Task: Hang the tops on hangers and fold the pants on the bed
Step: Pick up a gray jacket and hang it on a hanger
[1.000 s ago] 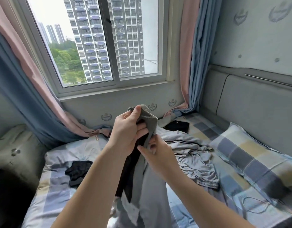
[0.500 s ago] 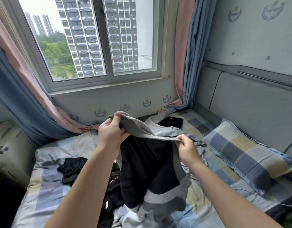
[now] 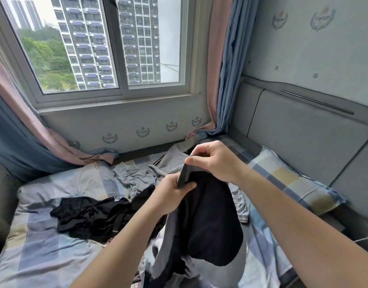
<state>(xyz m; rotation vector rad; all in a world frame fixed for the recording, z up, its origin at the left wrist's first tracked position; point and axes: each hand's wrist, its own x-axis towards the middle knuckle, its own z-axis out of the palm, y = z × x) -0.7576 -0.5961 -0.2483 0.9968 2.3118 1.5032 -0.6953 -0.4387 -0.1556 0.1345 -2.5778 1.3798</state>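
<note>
Reviewer: Grip status at this entry?

Operator: Both hands were on the grey-and-black cloth garment. My left hand had its fingers curled round the lower end of the garment's dark grey edge band, with the thumb pressed on its front. My right hand pinched the upper end between thumb and bent fingers.

Reviewer: Where was the garment?

Operator: It was held up over the near middle of the checked-sheet bed. It hung from the band down toward me with a black face showing. Its lower end was lost among other cloth at the frame's bottom edge.

Reviewer: Which relation mattered?

Operator: The band's axis. It ran steeply, with the left hand low and nearer me and the right hand higher and farther, the two grips close together. I judged the next move needed the hands drawn apart along that band until it lay level, so the rest would drop straight.

Reviewer: Pants or top?

Operator: I could not tell; it was too bunched. A crumpled black garment lay left of my left forearm and a pale grey garment lay beyond it, both apart from my grips.
</note>
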